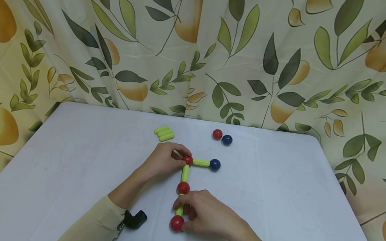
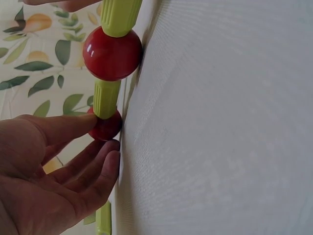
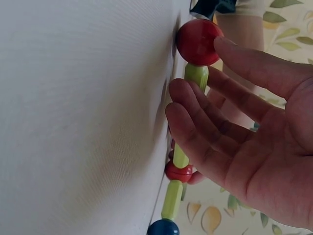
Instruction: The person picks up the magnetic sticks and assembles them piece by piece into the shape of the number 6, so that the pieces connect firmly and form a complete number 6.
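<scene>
Mid-table, a chain of balls and sticks (image 1: 183, 188) has its far corner ball (image 1: 187, 160) pinched by the left hand (image 1: 164, 158) and its near stick (image 1: 179, 211) apparently gripped by the right hand's (image 1: 209, 214) curled fingers, while loose sticks (image 1: 165, 133) and two loose balls (image 1: 217, 134) lie beyond, before the wide tabletop's (image 1: 277, 188) curtained (image 1: 232, 81) far edge.

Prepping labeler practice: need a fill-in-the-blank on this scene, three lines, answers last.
The joined rod-and-ball assembly contains ____ red balls.
The left hand pinches the corner ball, colored ____.
Beside the loose red ball lies a loose ____ ball.
Missing words: three; red; blue.
</scene>
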A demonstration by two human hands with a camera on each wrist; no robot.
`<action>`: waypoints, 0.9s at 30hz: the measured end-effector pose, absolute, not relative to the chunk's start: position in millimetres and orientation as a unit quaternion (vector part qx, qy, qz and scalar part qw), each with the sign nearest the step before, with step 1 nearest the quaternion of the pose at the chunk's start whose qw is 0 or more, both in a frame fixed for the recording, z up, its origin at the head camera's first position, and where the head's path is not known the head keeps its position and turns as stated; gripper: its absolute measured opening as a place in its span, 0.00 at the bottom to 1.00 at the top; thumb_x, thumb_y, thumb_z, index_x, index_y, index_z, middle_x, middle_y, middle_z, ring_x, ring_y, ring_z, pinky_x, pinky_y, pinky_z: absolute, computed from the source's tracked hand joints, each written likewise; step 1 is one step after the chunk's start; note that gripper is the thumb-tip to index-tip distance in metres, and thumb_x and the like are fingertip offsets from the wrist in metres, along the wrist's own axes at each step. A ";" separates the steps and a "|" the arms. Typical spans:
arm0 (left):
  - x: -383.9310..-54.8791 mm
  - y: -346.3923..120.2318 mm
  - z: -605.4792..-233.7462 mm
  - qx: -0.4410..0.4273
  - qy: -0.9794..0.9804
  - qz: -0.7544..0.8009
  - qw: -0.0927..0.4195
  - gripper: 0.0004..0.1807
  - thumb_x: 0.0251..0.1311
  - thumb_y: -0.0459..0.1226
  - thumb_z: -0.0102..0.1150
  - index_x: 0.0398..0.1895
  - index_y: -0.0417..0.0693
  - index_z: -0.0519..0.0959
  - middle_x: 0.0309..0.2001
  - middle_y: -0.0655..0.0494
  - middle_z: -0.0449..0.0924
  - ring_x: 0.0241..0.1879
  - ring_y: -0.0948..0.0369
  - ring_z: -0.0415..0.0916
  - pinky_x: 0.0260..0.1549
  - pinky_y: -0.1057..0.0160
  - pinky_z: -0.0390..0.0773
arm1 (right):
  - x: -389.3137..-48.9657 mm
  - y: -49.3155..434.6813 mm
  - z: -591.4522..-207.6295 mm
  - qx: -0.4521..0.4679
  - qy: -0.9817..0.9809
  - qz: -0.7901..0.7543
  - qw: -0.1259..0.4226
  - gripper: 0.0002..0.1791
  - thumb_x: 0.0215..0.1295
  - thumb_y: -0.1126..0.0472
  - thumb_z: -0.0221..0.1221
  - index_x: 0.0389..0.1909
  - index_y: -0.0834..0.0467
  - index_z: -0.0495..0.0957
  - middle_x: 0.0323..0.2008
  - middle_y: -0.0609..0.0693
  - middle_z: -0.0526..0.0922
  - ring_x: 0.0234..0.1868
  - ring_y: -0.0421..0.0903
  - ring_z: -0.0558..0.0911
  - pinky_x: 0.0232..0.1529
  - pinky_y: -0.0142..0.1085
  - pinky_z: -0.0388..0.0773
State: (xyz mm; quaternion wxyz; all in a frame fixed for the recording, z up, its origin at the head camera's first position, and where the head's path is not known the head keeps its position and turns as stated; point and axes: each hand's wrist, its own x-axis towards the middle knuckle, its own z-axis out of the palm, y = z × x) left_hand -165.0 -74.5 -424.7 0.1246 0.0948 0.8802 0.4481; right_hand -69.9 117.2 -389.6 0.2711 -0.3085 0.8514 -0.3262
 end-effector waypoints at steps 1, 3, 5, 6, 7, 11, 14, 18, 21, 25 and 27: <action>-164.8 -74.5 -424.4 0.095 0.880 0.448 0.124 0.11 0.64 0.34 0.70 0.47 0.59 0.89 0.46 0.59 0.88 0.44 0.58 0.83 0.47 0.59 0.85 | -70.0 117.6 -389.6 -0.309 0.851 -0.327 0.271 0.18 0.56 0.62 0.75 0.48 0.50 0.86 0.32 0.41 0.82 0.33 0.36 0.77 0.35 0.28 0.76; -164.6 -74.5 -423.8 0.095 0.881 0.447 0.124 0.11 0.64 0.34 0.70 0.47 0.59 0.89 0.46 0.59 0.88 0.44 0.58 0.83 0.47 0.59 0.85 | -70.5 118.5 -389.0 -0.309 0.850 -0.328 0.273 0.18 0.56 0.62 0.75 0.48 0.49 0.86 0.33 0.41 0.82 0.33 0.36 0.77 0.36 0.28 0.76; -164.4 -74.6 -423.5 0.094 0.881 0.446 0.125 0.11 0.64 0.34 0.70 0.47 0.59 0.89 0.45 0.60 0.88 0.44 0.59 0.83 0.48 0.59 0.85 | -71.4 119.6 -388.3 -0.312 0.849 -0.328 0.272 0.18 0.56 0.62 0.75 0.48 0.49 0.86 0.33 0.41 0.82 0.33 0.36 0.77 0.36 0.29 0.76; -164.5 -74.6 -423.5 0.094 0.882 0.445 0.125 0.11 0.64 0.34 0.70 0.46 0.59 0.89 0.45 0.60 0.88 0.44 0.59 0.83 0.48 0.59 0.85 | -72.0 120.5 -387.6 -0.312 0.849 -0.330 0.271 0.18 0.56 0.62 0.75 0.48 0.49 0.86 0.34 0.41 0.83 0.34 0.36 0.77 0.37 0.29 0.77; -164.6 -74.9 -423.6 0.096 0.882 0.445 0.125 0.11 0.64 0.34 0.70 0.47 0.59 0.89 0.45 0.60 0.88 0.44 0.59 0.83 0.48 0.59 0.85 | -73.0 121.3 -386.8 -0.312 0.849 -0.330 0.270 0.18 0.56 0.63 0.75 0.49 0.49 0.86 0.34 0.41 0.83 0.34 0.36 0.78 0.37 0.29 0.77; -165.6 -75.0 -424.1 0.101 0.881 0.446 0.125 0.11 0.64 0.34 0.70 0.47 0.58 0.89 0.45 0.59 0.88 0.44 0.58 0.84 0.48 0.58 0.85 | -79.1 127.8 -384.0 -0.303 0.855 -0.333 0.259 0.18 0.57 0.65 0.74 0.48 0.51 0.86 0.36 0.44 0.85 0.36 0.40 0.80 0.39 0.30 0.79; -165.7 -74.9 -424.1 0.099 0.879 0.448 0.127 0.11 0.64 0.34 0.70 0.47 0.58 0.89 0.45 0.60 0.87 0.44 0.58 0.83 0.48 0.58 0.85 | -86.6 135.4 -383.1 -0.287 0.864 -0.334 0.245 0.17 0.58 0.66 0.73 0.49 0.51 0.86 0.38 0.46 0.85 0.38 0.43 0.81 0.39 0.31 0.81; -165.3 -74.7 -423.8 0.094 0.877 0.452 0.131 0.12 0.64 0.34 0.70 0.47 0.58 0.88 0.45 0.60 0.87 0.45 0.58 0.83 0.48 0.59 0.85 | -98.0 148.3 -381.2 -0.264 0.876 -0.339 0.218 0.17 0.60 0.65 0.73 0.50 0.54 0.86 0.40 0.50 0.86 0.38 0.45 0.82 0.39 0.32 0.82; -165.2 -75.0 -424.2 0.096 0.876 0.453 0.132 0.12 0.64 0.34 0.70 0.48 0.58 0.88 0.46 0.59 0.87 0.45 0.57 0.83 0.48 0.59 0.85 | -106.4 158.9 -378.8 -0.240 0.889 -0.342 0.189 0.16 0.60 0.66 0.73 0.49 0.56 0.86 0.39 0.52 0.86 0.39 0.45 0.82 0.39 0.32 0.82; -165.2 -74.4 -424.4 0.096 0.876 0.453 0.133 0.12 0.64 0.34 0.71 0.49 0.57 0.88 0.47 0.58 0.87 0.45 0.58 0.83 0.47 0.60 0.86 | -118.5 174.0 -377.3 -0.198 0.908 -0.339 0.146 0.15 0.61 0.66 0.72 0.50 0.57 0.86 0.42 0.53 0.87 0.40 0.45 0.83 0.41 0.35 0.81; -164.8 -74.5 -424.4 0.096 0.877 0.452 0.134 0.14 0.63 0.33 0.71 0.50 0.56 0.87 0.47 0.58 0.86 0.45 0.58 0.83 0.46 0.60 0.86 | -124.0 181.0 -376.9 -0.177 0.914 -0.340 0.130 0.15 0.62 0.66 0.71 0.50 0.57 0.86 0.45 0.53 0.87 0.42 0.47 0.83 0.42 0.37 0.82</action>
